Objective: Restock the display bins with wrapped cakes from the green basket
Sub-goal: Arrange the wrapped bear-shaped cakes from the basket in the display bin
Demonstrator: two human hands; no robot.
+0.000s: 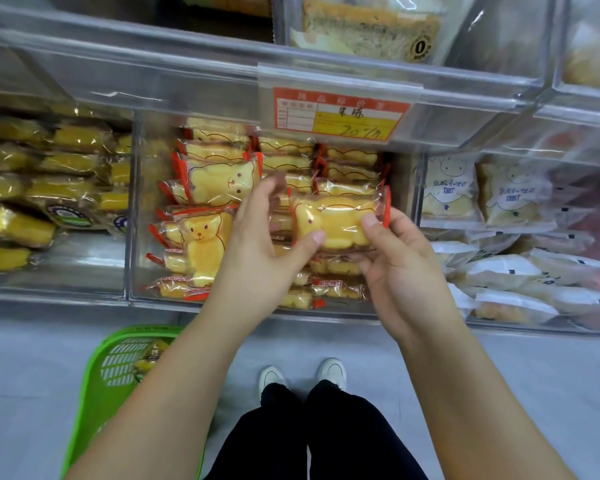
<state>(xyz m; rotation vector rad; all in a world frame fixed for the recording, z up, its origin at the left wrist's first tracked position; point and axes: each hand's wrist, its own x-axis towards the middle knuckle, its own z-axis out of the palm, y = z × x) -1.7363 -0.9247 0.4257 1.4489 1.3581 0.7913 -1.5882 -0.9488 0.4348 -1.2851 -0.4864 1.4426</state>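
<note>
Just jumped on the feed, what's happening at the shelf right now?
A person is restocking the middle clear bin with bear-shaped cakes. Both hands hold one wrapped bear cake in front of that bin: the left hand pinches its left end, the right hand its right end. The bin already holds stacks of the same cakes. The green basket sits on the floor at lower left, with at least one packet visible inside.

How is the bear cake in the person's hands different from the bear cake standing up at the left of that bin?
The held bear cake lies sideways, gripped by the left hand and right hand; the standing bear cake is upright, untouched. The held one looks paler yellow, the standing one more orange. Both are bear-shaped, in clear red-edged wrappers.
</note>
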